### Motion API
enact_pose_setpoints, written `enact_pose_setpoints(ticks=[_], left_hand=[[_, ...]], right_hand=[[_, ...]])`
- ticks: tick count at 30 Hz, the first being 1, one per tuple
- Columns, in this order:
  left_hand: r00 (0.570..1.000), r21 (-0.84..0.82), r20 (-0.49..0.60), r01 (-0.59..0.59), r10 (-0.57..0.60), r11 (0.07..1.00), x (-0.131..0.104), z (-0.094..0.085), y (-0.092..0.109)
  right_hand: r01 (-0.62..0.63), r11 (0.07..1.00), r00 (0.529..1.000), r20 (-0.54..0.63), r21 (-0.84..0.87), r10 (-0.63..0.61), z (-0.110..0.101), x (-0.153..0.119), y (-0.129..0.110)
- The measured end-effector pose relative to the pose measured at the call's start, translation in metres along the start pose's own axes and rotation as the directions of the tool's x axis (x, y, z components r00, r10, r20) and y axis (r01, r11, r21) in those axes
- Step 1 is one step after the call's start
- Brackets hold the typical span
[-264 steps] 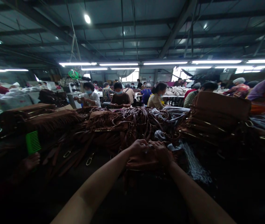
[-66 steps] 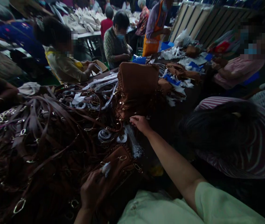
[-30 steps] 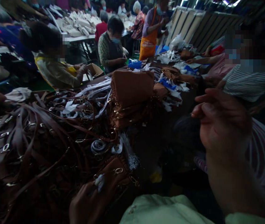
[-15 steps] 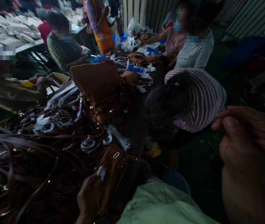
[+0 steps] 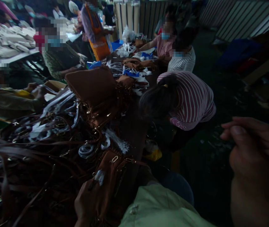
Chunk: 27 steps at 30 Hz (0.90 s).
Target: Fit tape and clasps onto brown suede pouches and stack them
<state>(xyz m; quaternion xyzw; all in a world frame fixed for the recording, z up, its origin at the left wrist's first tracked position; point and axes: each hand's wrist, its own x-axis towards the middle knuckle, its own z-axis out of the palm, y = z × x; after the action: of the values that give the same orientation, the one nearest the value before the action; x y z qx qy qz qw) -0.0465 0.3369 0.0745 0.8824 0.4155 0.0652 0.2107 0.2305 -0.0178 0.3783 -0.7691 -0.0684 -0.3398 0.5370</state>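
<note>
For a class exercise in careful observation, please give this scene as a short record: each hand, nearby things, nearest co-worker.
Left hand: on a brown bag
Right hand: raised away from the table, fingers drawn together
Nearby: coiled grey strip, bundle of thin pale strands
Beyond the bag: stack of brown bags
Nearest co-worker: striped top, head bent
</note>
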Motion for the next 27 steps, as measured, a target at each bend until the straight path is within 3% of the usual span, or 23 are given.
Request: enact_pose_setpoints(ticks=[8,16,27], left_hand=[[0.999,-0.090,-0.053,0.001,-0.005,0.996,-0.003,0.000,0.001],[0.997,-0.139,-0.073,-0.020,0.010,0.990,-0.004,0.004,-0.006],[0.998,-0.184,-0.065,-0.010,-0.002,0.983,-0.003,0.005,-0.010]], right_hand=[[0.126,0.965,0.989,0.045,0.229,-0.140,0.066,0.003,-0.021],[0.076,0.946,0.959,0.236,0.317,-0.156,0.110,-0.004,-0.044],[0.065,0.944,0.926,0.332,0.324,-0.178,0.155,0.005,-0.058]])
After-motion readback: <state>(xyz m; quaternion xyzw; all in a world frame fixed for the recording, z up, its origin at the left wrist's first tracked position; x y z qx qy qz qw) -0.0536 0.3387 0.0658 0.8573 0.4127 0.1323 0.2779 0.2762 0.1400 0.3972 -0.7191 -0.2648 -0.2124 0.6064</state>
